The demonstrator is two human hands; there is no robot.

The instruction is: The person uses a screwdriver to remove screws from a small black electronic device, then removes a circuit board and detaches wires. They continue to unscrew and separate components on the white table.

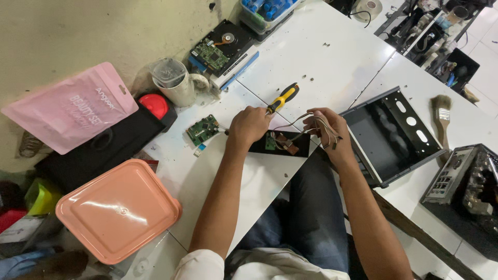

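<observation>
- The left hand (249, 126) is closed in a firm grip around a screwdriver (281, 98) with a yellow and black handle; the handle sticks up and away from the fist, and the tip is hidden under the hand.
- The right hand (326, 128) has its fingers curled shut on a bundle of thin wires (311, 122) that loop back down to a small black board (282, 143).
- That black board lies flat on the white bench (332, 67), between the two hands and close to the near edge, with a brown part and a small green piece on top of it.
- Just left of the left hand lies a green circuit board (203, 129), apart from the black one.
- To the right of the right hand sits an open black metal case (390, 136), and beyond it a paintbrush (442, 115).
- Further back on the bench stand a white mug (176, 83) and an opened hard drive (222, 47).
- At the lower left, off the bench, lie a salmon-pink lid (116, 210) and a pink pouch (70, 108).
</observation>
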